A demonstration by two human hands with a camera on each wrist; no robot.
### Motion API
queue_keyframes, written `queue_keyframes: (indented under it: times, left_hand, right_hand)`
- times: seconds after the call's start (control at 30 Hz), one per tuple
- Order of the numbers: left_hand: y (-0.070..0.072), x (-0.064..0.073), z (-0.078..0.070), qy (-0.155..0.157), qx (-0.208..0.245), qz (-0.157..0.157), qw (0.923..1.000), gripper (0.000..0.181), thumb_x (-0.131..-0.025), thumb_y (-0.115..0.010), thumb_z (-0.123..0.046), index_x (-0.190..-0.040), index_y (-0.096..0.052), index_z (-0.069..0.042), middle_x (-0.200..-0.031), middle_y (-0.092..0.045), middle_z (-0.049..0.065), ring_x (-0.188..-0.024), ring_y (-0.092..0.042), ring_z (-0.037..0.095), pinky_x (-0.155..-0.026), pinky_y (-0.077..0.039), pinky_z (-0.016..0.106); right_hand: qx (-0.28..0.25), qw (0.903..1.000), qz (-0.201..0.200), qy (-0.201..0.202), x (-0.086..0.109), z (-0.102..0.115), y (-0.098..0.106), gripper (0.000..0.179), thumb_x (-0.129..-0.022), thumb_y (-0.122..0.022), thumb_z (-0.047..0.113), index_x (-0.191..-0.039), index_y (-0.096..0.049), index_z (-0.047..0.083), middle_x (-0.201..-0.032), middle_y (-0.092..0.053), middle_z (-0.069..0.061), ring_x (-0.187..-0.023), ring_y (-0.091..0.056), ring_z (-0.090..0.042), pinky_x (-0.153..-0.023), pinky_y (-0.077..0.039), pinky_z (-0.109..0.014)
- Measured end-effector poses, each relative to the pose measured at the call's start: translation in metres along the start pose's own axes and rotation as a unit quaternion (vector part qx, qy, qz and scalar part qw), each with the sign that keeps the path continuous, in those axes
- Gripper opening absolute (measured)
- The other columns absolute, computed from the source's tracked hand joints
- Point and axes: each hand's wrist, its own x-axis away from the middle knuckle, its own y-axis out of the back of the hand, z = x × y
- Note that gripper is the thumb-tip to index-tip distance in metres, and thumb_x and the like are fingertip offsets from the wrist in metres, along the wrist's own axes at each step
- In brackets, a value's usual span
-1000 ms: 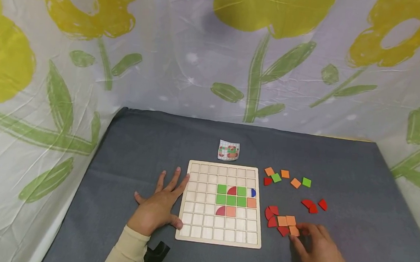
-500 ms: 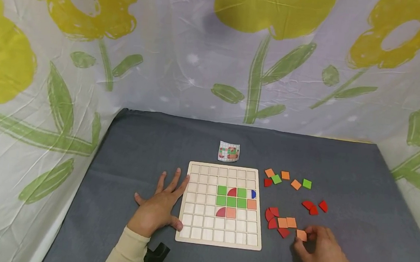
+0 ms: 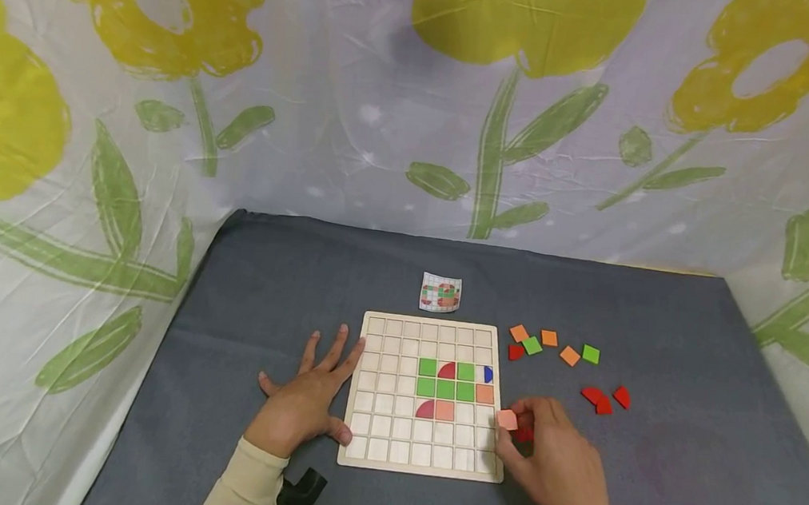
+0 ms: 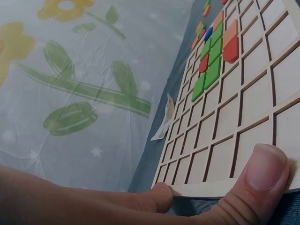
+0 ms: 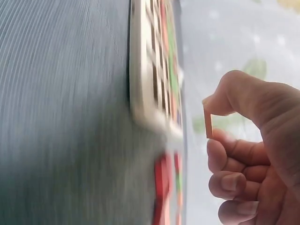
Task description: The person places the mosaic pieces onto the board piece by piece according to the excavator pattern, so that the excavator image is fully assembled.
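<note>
A wooden grid board [image 3: 422, 460] lies on the dark cloth, with green, red, orange and blue tiles in some of its cells. My left hand [image 3: 308, 404] is spread at the board's left side; in the left wrist view its thumb [image 4: 265, 171] rests on the frame. Between thumb and fingertip my right hand [image 3: 559, 462] pinches an orange square tile [image 3: 507, 419] at the board's right edge. Edge-on, that thin tile [image 5: 209, 122] shows in the right wrist view. Red pieces [image 3: 524, 434] peek out beneath the right hand, which hides the orange tiles there.
A small printed pattern card [image 3: 440, 293] lies behind the board. Loose orange, green and red tiles [image 3: 570, 355] are scattered to the right, with red quarter-round pieces [image 3: 604, 403] nearer. A black curved object [image 3: 303, 490] sits by the left wrist. A flower-printed sheet [image 3: 344, 119] hangs behind.
My right hand has drawn one orange square tile away from the near-right cluster, then carried it left to the board's right edge. The left hand has stayed in place.
</note>
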Motion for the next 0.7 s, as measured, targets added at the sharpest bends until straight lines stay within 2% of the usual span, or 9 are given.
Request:
queue_keyframes:
  times: [0.23,0.4,0.7]
  left_hand:
    - [-0.001,-0.001,0.001,0.005,0.000,0.005,1.0000,0.138,-0.059,-0.099,-0.035,-0.172,-0.018,-0.030,-0.179,-0.001,0.000,-0.163,0.005,0.042,-0.091,-0.003,0.100]
    - [-0.004,-0.003,0.004,0.000,0.005,0.003,1.0000,0.140,-0.060,-0.099,-0.036,-0.171,-0.015,-0.035,-0.179,0.002,-0.003,-0.163,0.007,0.039,-0.091,-0.002,0.100]
    - [0.000,0.000,-0.001,0.009,0.000,0.007,0.9999,0.139,-0.059,-0.099,-0.035,-0.172,-0.018,-0.030,-0.179,-0.001,0.000,-0.163,0.006,0.042,-0.091,-0.004,0.100]
  right_hand:
    - [0.002,0.9984,-0.006,0.056,-0.006,0.029,-0.019,0.031,-0.081,-0.082,0.030,-0.105,-0.071,0.013,-0.093,-0.063,0.006,-0.063,-0.050,-0.004,-0.052,-0.042,-0.024]
    - [0.022,0.9981,0.002,0.058,-0.009,0.035,-0.026,0.030,-0.083,-0.081,0.032,-0.104,-0.072,0.013,-0.093,-0.062,0.007,-0.064,-0.049,-0.005,-0.052,-0.043,-0.026]
    - [0.037,0.9973,-0.003,0.064,-0.012,0.035,-0.034,0.024,-0.084,-0.082,0.030,-0.098,-0.072,0.014,-0.089,-0.060,0.005,-0.063,-0.052,-0.008,-0.049,-0.042,-0.027]
